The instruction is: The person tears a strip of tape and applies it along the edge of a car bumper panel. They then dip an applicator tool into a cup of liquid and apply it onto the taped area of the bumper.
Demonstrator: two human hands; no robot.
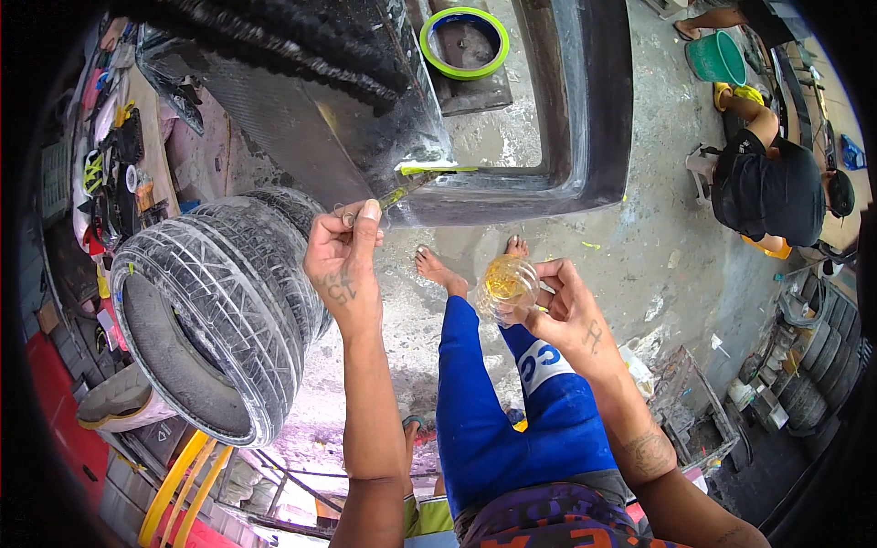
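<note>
My left hand [345, 256] pinches a thin tool [393, 196] smeared yellow, whose far end reaches the lower corner of a dark panel [301, 110]. A bright yellow-green strip [425, 170] lies along that corner, beside a dark open frame [594, 137]; whether the tool touches the strip I cannot tell. My right hand [566, 320] grips a clear plastic cup [508, 283] with yellow liquid in its bottom, held over my legs, lower and to the right of the tool.
Dusty tyres [210, 329] stand at my left, near a cluttered shelf [137, 183]. A green-rimmed ring [466, 68] lies above. At right a seated person [767, 192] bends near a teal bucket [717, 59]. Another person's foot [413, 425] shows behind me. Stacked dark items [813, 356] line the right.
</note>
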